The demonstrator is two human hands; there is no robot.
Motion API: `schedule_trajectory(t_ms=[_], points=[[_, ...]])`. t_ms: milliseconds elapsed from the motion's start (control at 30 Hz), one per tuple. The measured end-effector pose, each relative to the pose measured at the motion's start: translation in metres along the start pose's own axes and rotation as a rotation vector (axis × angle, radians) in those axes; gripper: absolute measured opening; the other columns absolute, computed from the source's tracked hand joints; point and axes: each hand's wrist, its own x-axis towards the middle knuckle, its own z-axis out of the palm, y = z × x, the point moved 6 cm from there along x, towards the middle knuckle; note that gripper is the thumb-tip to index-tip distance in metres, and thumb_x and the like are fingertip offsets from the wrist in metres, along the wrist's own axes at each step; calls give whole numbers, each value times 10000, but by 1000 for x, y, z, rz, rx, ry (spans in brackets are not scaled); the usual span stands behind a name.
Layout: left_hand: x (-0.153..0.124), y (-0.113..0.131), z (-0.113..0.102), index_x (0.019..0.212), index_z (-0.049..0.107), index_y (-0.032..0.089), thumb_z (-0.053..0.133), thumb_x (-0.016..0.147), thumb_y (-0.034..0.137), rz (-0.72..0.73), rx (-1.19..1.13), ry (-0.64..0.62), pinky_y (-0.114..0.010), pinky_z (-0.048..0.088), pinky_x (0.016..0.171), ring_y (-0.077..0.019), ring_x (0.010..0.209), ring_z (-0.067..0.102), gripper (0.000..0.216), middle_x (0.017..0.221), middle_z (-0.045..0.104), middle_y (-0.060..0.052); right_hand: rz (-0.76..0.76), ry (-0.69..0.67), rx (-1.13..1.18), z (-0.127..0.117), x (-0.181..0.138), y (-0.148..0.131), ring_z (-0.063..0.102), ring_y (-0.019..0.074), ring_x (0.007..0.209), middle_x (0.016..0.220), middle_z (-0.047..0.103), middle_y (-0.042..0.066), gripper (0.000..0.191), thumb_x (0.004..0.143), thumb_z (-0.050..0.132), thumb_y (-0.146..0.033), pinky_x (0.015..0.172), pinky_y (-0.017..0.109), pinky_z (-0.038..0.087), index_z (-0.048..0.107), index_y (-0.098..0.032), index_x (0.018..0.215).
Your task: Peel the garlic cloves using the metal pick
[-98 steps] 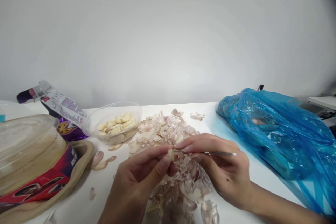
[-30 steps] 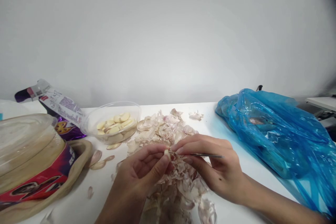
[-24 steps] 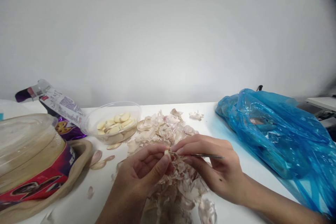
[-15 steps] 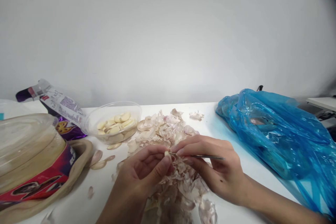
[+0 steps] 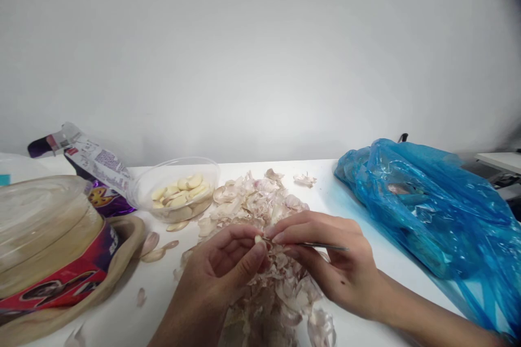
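Observation:
Between thumb and fingers, my left hand [image 5: 232, 260] pinches a small pale garlic clove [image 5: 259, 239]. My right hand [image 5: 334, 260] is closed on a thin metal tool [image 5: 325, 246], perhaps a small knife; its tip meets the clove and the fingers hide most of it. Under both hands spreads a heap of dry garlic skins [image 5: 260, 200]. Behind my left hand stands a clear plastic bowl [image 5: 140, 187] with several peeled garlic cloves [image 5: 179, 192] in it. A few unpeeled cloves [image 5: 152, 255] lie on the white table left of the heap.
At the left, a large plastic tub [image 5: 44, 222] with a red label sits in a tan tray-like rim [image 5: 132, 233]. A purple snack packet [image 5: 108, 198] leans behind it. On the right lies a blue plastic bag [image 5: 419, 211]. A pale wall [image 5: 260, 54] rises behind the table.
Both hands keep almost the same place and grip. The tool and fingertips have shifted very slightly at the clove.

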Motion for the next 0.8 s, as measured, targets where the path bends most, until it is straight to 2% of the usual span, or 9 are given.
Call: schedule_trajectory(t_ms=[567, 800], points=[[0, 2, 1, 705, 678, 186, 766, 582, 237, 9, -30, 5, -200, 469, 572, -124, 603, 591, 160, 631, 692, -5, 0, 9, -20, -1, 0, 0, 638, 138, 820, 889, 672, 101, 166, 810, 541, -32, 706, 253, 532, 618, -81, 949], [-2, 5, 2, 702, 688, 173, 762, 582, 219, 1, -20, 34, -207, 461, 564, -122, 572, 578, 148, 606, 676, -6, -8, 35, -19, -1, -1, -1, 642, 141, 830, 918, 679, 82, 210, 813, 530, -42, 693, 265, 539, 604, -138, 985]])
